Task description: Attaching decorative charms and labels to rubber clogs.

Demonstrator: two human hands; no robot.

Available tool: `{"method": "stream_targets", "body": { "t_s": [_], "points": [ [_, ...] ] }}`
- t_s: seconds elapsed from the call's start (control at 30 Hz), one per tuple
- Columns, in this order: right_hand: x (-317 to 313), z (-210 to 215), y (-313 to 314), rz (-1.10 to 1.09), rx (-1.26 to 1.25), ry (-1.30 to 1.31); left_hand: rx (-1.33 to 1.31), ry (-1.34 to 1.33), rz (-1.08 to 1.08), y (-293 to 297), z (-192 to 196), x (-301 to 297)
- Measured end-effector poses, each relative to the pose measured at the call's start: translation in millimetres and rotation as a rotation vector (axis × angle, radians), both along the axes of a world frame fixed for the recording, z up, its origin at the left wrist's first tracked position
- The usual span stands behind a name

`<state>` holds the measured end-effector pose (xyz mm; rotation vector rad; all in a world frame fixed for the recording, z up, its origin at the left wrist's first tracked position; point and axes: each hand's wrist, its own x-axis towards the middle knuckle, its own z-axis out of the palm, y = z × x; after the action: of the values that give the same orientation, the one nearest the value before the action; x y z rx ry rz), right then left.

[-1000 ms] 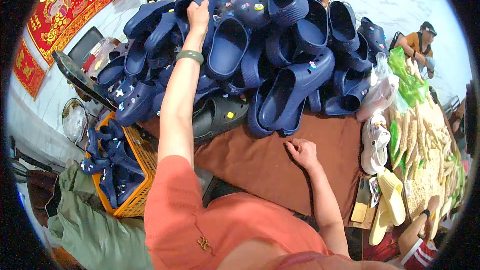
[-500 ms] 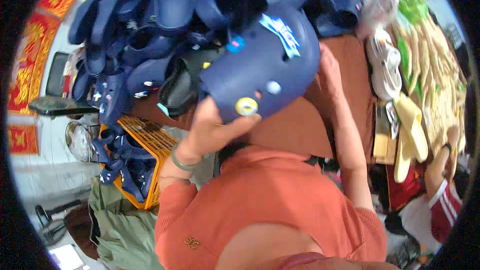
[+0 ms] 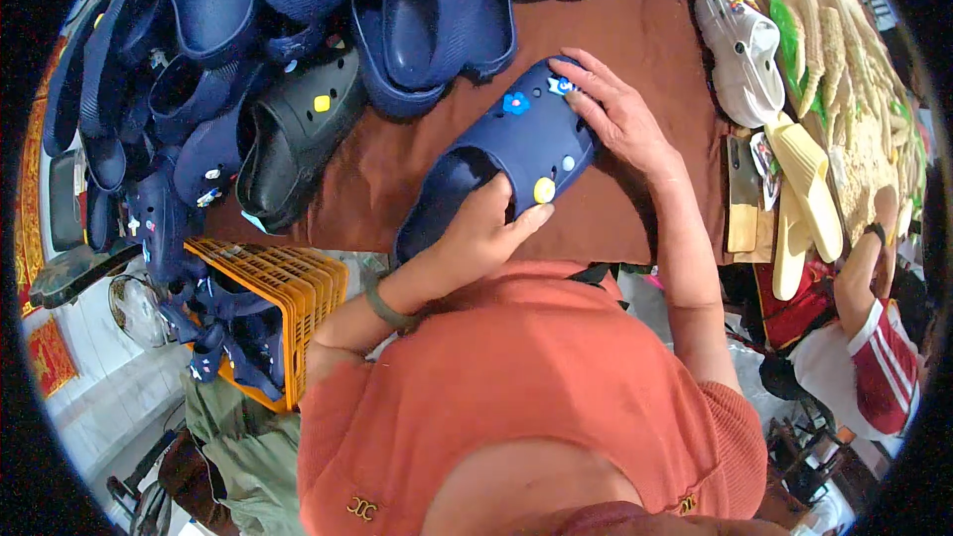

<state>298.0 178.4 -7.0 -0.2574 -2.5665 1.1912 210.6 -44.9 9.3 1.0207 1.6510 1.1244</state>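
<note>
Our left hand (image 3: 484, 230) grips the smooth, perforated navy clog (image 3: 526, 139) by its rim; our right hand (image 3: 627, 121) touches the rounded far end, its grip unclear.

The place looks like a small workroom, possibly inside a home, because footwear is here in quantity among more ordinary belongings. At the far left, many navy clogs (image 3: 427, 10) are heaped, partly on a brown cloth (image 3: 615, 30), and similar ones fill an orange crate (image 3: 318, 308) at the near left. One decorated clog (image 3: 541, 134) is handled over this cloth. To the right is a pale heap (image 3: 859, 119) of what appear to be cobs. Red and gold hangings (image 3: 50, 355) along the left edge give a domestic impression.
</note>
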Motion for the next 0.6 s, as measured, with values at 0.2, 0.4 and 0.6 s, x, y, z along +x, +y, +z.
{"method": "stream_targets", "body": {
  "t_s": [0.2,0.4,0.6],
  "points": [
    [-5,1,-9,-0.139,0.473,0.152,0.116,-0.811,0.206,26,-3,-14],
    [-13,4,-11,-0.188,0.436,0.148,0.155,-0.764,0.172,25,-13,-14],
    [-30,-3,-5,-0.167,0.469,0.262,0.160,-0.879,0.102,24,-10,-19]
  ]
}}
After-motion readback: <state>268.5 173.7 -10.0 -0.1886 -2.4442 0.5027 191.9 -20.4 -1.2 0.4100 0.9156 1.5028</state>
